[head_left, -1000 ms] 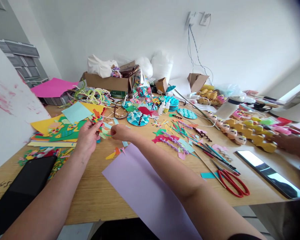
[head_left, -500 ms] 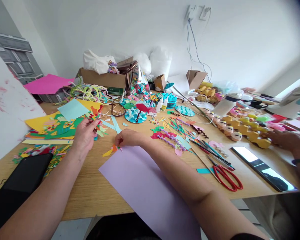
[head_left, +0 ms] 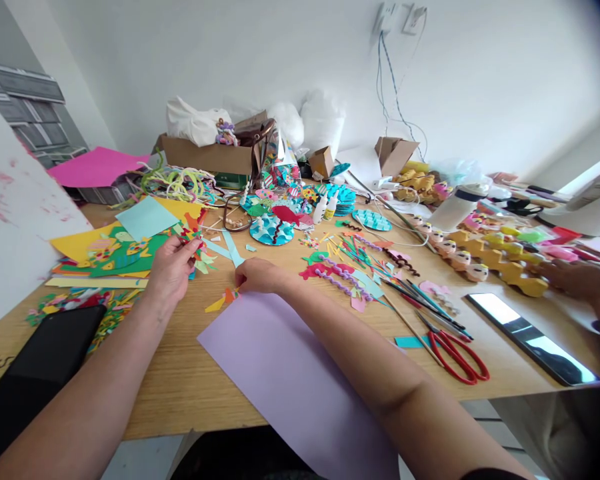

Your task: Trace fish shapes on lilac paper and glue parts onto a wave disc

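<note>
cutouts (head_left: 190, 230) in left hand (head_left: 171, 270), scraps (head_left: 221, 301) by right (head_left: 256, 275)

Tabletop (head_left: 165, 380) before the wall (head_left: 290, 53): sheet (head_left: 290, 373) at the front, box (head_left: 207, 155) at the back.
Left of the sheet lies a phone (head_left: 43, 367), a paper stack (head_left: 75, 247) behind it; right lie scissors (head_left: 435, 333), then a second phone (head_left: 530, 340). Glue bottles (head_left: 331, 209) stand behind the sheet, right of the box.

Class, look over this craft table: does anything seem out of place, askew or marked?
Two things stand out. The purple sheet lies slanted and runs over the near edge of the table instead of lying fully on top. At the left, the white panel bears reddish smears, perhaps stray marks, though they may be deliberate.
</note>
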A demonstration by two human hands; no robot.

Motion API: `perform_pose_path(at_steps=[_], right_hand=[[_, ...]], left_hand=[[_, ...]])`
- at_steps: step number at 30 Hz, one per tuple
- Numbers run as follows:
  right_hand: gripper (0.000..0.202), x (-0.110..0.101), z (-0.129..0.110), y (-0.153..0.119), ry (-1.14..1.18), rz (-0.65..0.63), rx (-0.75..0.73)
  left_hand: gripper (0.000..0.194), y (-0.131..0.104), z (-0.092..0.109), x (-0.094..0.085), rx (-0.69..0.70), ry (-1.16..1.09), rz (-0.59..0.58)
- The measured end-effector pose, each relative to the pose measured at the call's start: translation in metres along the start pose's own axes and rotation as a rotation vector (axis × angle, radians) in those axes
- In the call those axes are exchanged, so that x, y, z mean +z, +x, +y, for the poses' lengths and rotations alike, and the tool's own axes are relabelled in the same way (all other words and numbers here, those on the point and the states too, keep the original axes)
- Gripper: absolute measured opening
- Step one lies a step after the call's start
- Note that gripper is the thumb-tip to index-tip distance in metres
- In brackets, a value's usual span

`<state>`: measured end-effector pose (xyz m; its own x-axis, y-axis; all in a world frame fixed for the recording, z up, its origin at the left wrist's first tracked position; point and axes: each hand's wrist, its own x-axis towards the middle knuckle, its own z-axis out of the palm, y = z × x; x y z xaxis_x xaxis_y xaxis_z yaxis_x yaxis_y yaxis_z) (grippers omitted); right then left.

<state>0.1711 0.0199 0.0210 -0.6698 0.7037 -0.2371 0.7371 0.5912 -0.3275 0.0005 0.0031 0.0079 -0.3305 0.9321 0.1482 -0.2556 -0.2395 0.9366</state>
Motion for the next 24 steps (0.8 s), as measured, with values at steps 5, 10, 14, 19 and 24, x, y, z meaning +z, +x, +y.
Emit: perform_pose_path(at_steps=[5,10,14,19,24], right_hand=[[0.023,-0.003,-0.006,-0.002,0.014,-0.017,0.041],[0.019,-0.006,-0.003,-0.005,0.068,0.027,0.007],[0.011,-0.008,0.003,-0.003,0.248,0.121,-0.04],[0.012,-0.003,0.007,0.0,0.459,0.109,-0.105],[0.012,0.001,-0.005,-0.001,0.364,0.028,-0.138]], left_hand=[[0.03,0.0,0.0,0.0,-0.01,-0.004,-0.008],[0.03,0.0,0.002,0.001,-0.011,0.002,-0.005],[0.028,-0.001,0.003,0.001,-0.014,0.019,0.006],[0.025,-0.001,0.004,0.0,-0.017,0.038,0.014],[0.026,-0.001,0.004,0.0,-0.004,0.036,0.018]])
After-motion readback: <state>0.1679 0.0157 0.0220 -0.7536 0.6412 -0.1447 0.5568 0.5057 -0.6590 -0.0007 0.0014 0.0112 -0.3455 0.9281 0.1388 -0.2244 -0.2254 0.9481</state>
